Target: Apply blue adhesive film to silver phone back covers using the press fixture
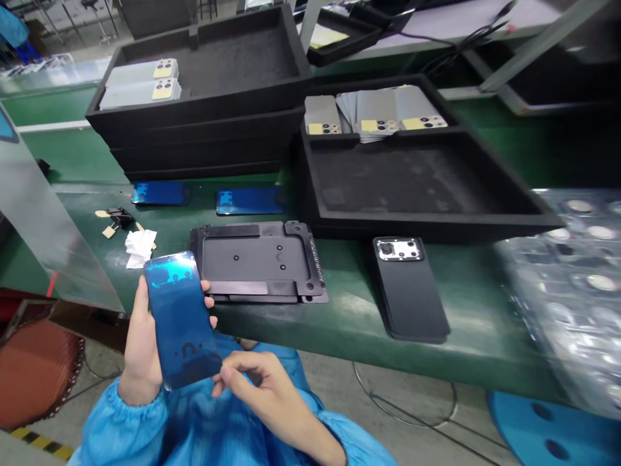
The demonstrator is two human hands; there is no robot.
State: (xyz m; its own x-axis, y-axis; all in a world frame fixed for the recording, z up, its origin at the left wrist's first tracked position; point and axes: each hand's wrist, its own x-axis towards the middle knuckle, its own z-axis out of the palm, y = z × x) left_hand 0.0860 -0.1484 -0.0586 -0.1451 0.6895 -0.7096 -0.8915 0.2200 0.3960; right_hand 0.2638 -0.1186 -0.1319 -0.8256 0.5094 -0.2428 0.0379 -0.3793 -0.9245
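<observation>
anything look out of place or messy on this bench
Mostly orderly. In the right tray, the middle pale panels are fanned unevenly, unlike the neater stacks in the left tray. A crumpled white tissue lies loose beyond the left hand. No spill or damage stands out.

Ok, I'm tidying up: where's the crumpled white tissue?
The tissue lies left of centre in the head view, on the green bench, just beyond the shiny blue rectangular panel in the left hand.
</observation>
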